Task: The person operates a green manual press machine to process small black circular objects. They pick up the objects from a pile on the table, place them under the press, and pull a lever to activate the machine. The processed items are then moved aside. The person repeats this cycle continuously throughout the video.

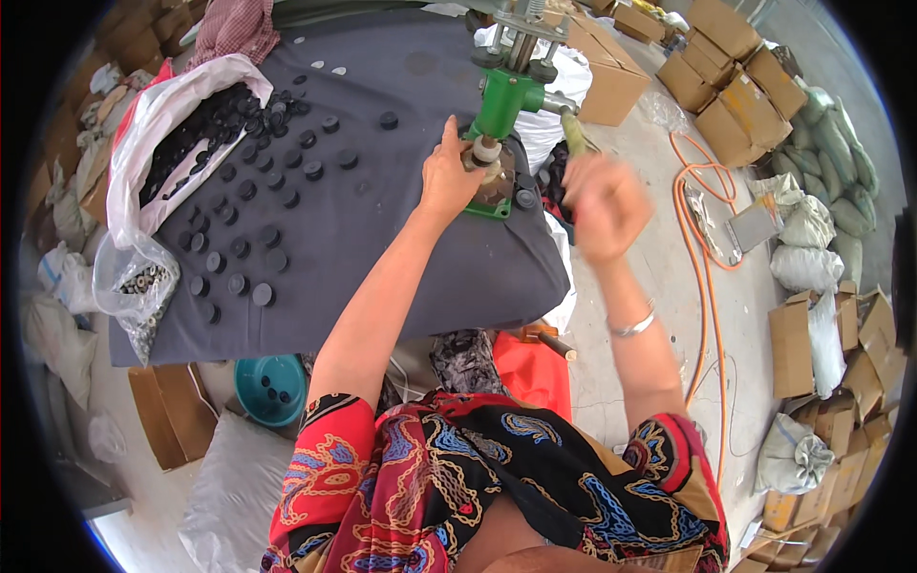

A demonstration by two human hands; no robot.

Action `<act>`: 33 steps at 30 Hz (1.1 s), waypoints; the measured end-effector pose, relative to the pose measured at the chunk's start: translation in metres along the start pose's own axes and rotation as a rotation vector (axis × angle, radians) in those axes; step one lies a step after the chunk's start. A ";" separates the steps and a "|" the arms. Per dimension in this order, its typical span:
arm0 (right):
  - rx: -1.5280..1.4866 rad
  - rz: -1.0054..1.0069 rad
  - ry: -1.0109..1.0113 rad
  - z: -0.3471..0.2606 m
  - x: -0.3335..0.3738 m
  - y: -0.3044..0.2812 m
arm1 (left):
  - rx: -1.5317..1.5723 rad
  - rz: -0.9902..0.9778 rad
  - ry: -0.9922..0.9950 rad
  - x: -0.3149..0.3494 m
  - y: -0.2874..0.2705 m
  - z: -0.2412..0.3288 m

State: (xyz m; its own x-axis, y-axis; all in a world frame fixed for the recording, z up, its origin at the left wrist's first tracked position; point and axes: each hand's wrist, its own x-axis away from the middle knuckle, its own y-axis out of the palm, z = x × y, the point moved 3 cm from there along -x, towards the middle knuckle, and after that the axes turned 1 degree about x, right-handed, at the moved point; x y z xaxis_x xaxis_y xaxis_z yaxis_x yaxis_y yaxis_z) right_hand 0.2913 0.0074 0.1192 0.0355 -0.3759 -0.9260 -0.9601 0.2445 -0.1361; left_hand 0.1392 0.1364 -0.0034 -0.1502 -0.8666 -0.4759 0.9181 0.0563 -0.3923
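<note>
A green hand press [501,105] stands at the right part of the dark cloth-covered table. My left hand [447,177] is beside its metal die [485,153], index finger stretched away and thumb reaching toward the die. No piece shows in its fingers, though some are partly hidden. My right hand [607,205], blurred by motion, looks closed around the end of the press lever [573,131]. Many round black caps [263,294] are scattered on the table left of my arm. One cap [524,199] lies just right of the press base [489,208].
At the table's left are a white sack [122,191] of black pieces and a clear bag [119,272] of small metal rings. Below stands a teal basin [250,382] with a few caps. An orange hose [705,315] crosses the floor; cartons [740,110] are piled at right.
</note>
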 end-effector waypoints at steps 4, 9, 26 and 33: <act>0.130 -0.045 -0.162 -0.002 0.042 0.018 | -0.068 0.028 -0.047 0.029 -0.027 0.001; 0.153 -0.148 -0.058 -0.006 0.030 0.010 | -0.260 0.134 0.046 0.074 -0.091 0.007; -0.269 0.110 0.360 0.022 -0.099 -0.012 | -1.198 0.105 -0.211 0.150 -0.223 -0.053; -0.290 0.113 0.325 0.026 -0.099 -0.014 | -1.180 0.050 -0.162 0.154 -0.225 -0.055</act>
State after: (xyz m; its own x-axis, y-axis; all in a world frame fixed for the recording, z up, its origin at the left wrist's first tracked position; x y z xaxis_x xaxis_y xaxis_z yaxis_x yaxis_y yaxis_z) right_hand 0.3081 0.0641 0.2038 -0.1183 -0.6337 -0.7645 -0.9927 0.0565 0.1068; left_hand -0.1102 0.0173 -0.0318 0.0026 -0.8981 -0.4397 0.0048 0.4397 -0.8981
